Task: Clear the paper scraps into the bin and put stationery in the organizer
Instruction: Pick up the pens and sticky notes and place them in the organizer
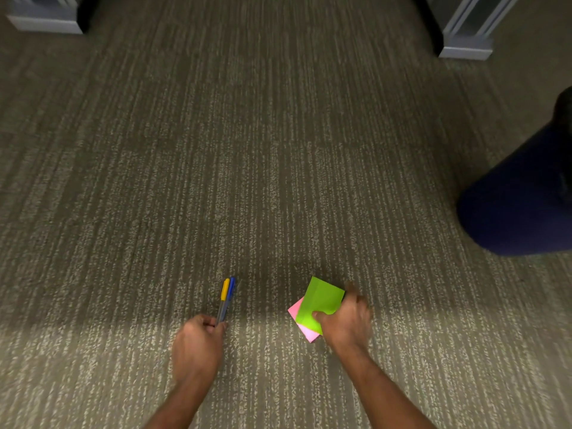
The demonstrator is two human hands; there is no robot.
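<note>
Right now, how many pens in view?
2, both held together in the left hand: a yellow-capped pen and a blue-capped pen beside it, caps pointing away. More could be out of frame.

A single head-worn wide-angle camera looked forward and steeply down at the carpet (278, 150). Both forearms entered from the bottom edge, close to the lens; furniture bases (464, 41) sat far off at the top corners.
</note>
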